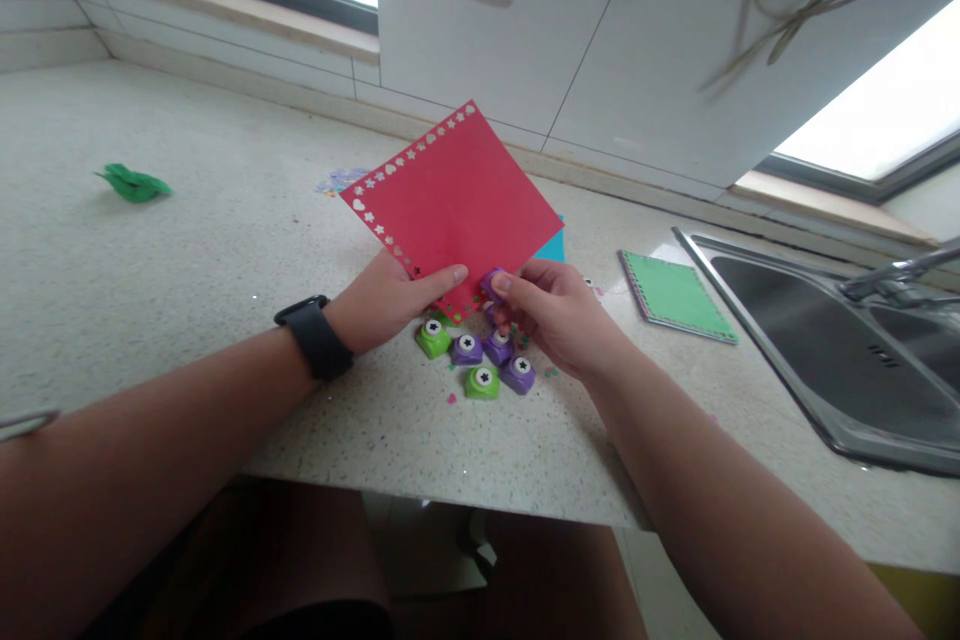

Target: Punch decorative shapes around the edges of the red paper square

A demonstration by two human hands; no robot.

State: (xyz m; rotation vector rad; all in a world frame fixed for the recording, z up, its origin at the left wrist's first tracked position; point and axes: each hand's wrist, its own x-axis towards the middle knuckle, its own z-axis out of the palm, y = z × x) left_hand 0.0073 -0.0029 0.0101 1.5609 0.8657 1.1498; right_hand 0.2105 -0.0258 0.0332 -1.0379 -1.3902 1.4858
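Note:
A sheet of red paper [457,195] is tilted up above the counter, with small shapes such as hearts, stars and flowers cut along its upper-left and lower-left edges. My left hand [397,298] pinches its lower-left edge, thumb on top. My right hand [559,310] grips a purple craft punch [493,285] at the paper's lower-right edge, thumb pressed on the punch. Below the paper stand several more punches: a green craft punch [482,381], another green punch [433,338], and purple punches [518,374] beside them. Tiny cut-out bits lie around them.
To the right lies a stack of green paper [679,295] with punched edges, next to a steel sink [810,350]. Blue paper [553,245] shows behind the red sheet. A crumpled green item [135,183] is at the far left. The counter's front edge [450,500] runs near my body.

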